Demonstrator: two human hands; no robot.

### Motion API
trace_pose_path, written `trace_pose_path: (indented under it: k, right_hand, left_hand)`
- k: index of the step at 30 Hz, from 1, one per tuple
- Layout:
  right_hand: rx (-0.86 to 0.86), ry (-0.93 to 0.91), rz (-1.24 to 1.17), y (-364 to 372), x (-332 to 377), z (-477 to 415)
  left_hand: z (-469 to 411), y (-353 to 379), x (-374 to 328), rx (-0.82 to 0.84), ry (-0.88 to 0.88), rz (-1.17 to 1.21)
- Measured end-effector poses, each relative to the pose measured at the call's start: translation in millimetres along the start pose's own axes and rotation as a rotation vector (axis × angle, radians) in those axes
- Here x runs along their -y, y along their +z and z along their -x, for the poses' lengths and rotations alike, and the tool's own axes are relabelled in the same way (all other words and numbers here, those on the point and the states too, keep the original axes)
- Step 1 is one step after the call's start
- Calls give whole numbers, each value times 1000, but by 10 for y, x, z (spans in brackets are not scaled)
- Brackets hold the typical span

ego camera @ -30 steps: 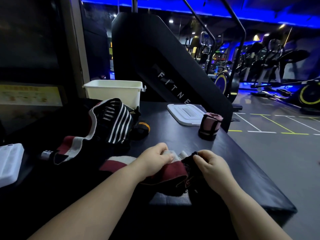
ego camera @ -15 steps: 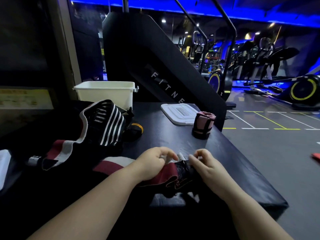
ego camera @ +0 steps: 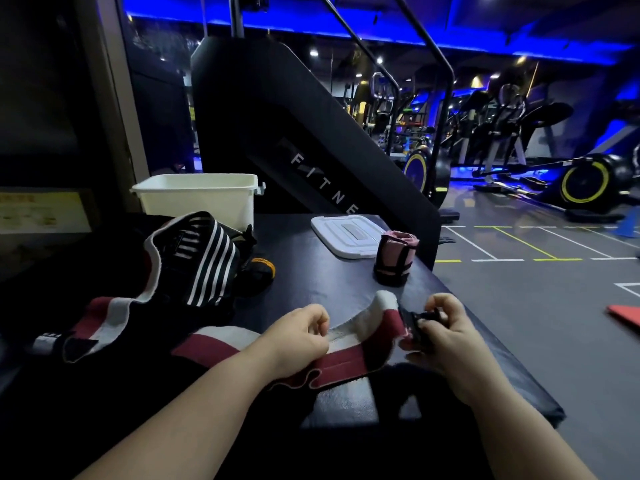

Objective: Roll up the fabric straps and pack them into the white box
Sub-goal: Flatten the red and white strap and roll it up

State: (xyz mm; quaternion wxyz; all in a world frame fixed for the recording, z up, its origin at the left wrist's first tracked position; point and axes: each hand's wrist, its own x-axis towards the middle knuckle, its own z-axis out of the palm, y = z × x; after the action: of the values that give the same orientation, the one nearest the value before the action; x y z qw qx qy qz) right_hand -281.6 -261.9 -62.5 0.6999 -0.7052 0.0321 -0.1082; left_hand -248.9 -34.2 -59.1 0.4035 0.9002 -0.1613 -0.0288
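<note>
Down at the near edge of the dark table point(ego camera: 311, 278), busy with a maroon-and-white strap point(ego camera: 349, 363). Pinching its white edge with the left grip point(ego camera: 298, 336), curled tight on the fabric near the middle of the band. Clamping the black tab end point(ego camera: 412, 322) in the right grip point(ego camera: 446, 336), closed on it between thumb and fingertips, just right of the raised white fold. Holding the stretch between the two lifted and bowed, with the lower maroon folds lying on the table. Off to the left, more maroon-and-white fabric point(ego camera: 104, 317) sprawled loose, hard to tell whether one piece or two. Behind that, a black strap with white stripes point(ego camera: 207, 258) heaped up, just beside a small black-and-yellow item point(ego camera: 261, 271). At the back left, the white box point(ego camera: 197, 202), open-topped, inside out of sight from here. To its right, lying flat, the white lid point(ego camera: 346, 237), and just beside its near corner a rolled pink-and-black strap point(ego camera: 394, 259), standing on end. Beyond the table, a black stair machine point(ego camera: 294, 133) lettered FITNE.
</note>
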Motion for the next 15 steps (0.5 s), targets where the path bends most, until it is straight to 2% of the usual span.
trace_pose_path:
  k: [3,7,12,15]
  right_hand:
    - [-15,-11,34,-147,20,-25]
    - [-67,-34,97,-327,-24,-56]
    - [-145,-146,435,-531,-84,-81]
    - [-174,-148,568,-618,-95,-90]
  left_hand:
    - [-59,21,-18,71,-16,-87]
    - [-95,41,-14,81,-80,-219]
    - [-123,59,5,82,-75,-223]
    - [-124,39,-12,76,-46,-251]
